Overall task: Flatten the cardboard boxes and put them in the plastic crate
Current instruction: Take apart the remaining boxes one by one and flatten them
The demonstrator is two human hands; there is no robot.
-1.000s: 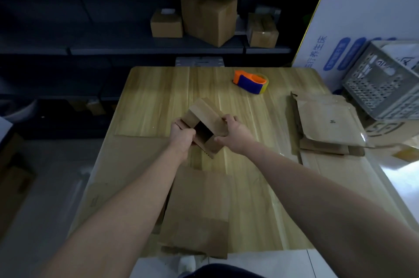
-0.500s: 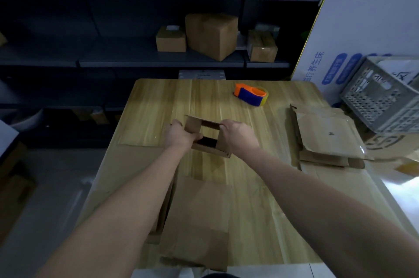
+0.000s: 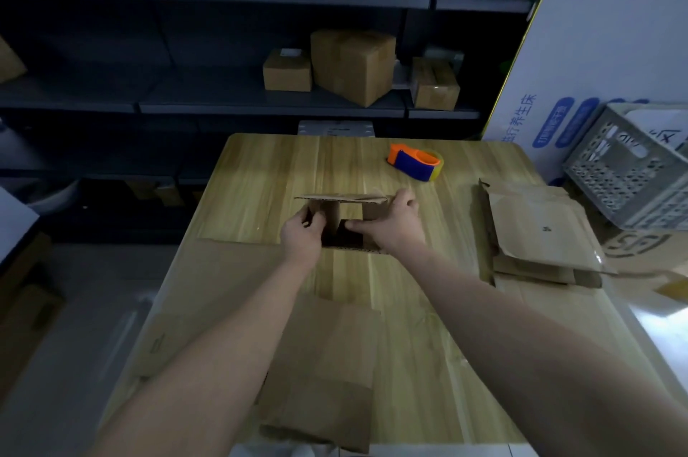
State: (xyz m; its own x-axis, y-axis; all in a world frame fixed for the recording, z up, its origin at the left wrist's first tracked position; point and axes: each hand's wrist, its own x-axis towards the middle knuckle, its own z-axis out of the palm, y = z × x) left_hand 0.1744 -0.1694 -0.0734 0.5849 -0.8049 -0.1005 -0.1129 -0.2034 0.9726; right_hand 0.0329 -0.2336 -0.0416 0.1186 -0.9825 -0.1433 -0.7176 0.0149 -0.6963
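Observation:
A small open cardboard box (image 3: 344, 200) is held above the middle of the wooden table (image 3: 260, 188), its open end facing me and a flap spread flat on top. My left hand (image 3: 301, 235) grips its left wall and my right hand (image 3: 391, 225) grips its right side, thumb inside the opening. A stack of flattened boxes (image 3: 536, 229) lies at the table's right edge. Another flattened box (image 3: 327, 367) lies near the front edge under my forearms. The grey plastic crate (image 3: 629, 166) stands tilted off the table's right side.
An orange and blue tape dispenser (image 3: 415, 161) sits at the back of the table. A flat cardboard sheet (image 3: 208, 292) covers the table's left front. Dark shelves behind hold closed boxes (image 3: 353, 65). A large white printed carton (image 3: 588, 58) leans at the right.
The box has been turned in my hands from a tilted, corner-up pose to lie with its open end toward me. The head view tipped upward, showing more of the shelves.

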